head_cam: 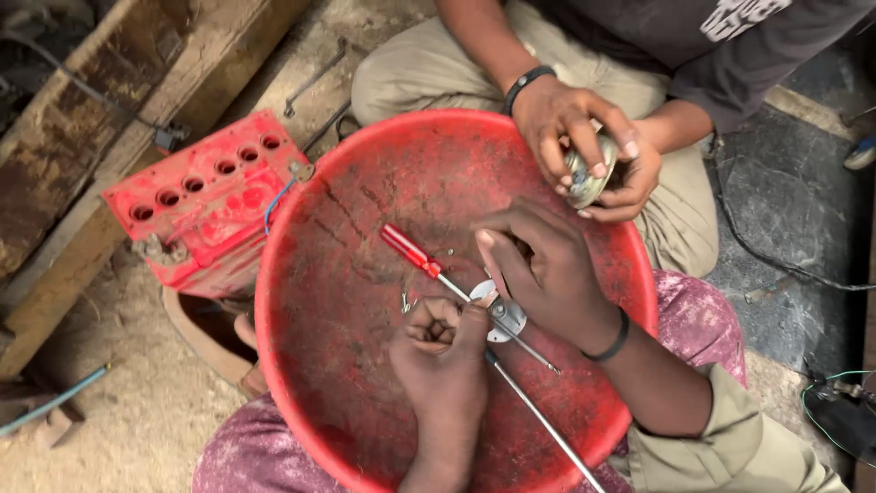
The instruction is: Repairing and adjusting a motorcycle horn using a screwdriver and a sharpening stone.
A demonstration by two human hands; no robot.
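A big red plastic basin rests on my lap. My left hand is curled into a fist inside it, closed around a thin metal rod that runs down to the right. My right hand, with a black wristband, grips a small shiny metal part right beside my left thumb. A red-handled screwdriver lies in the basin with its shaft passing under that part. Across the basin, another person's hands hold a round metal piece.
A red battery case with several round holes stands left of the basin, by a wooden beam. Wrenches lie on the sandy ground behind it. A brown sandal sits under the basin's left rim. Black cables run at right.
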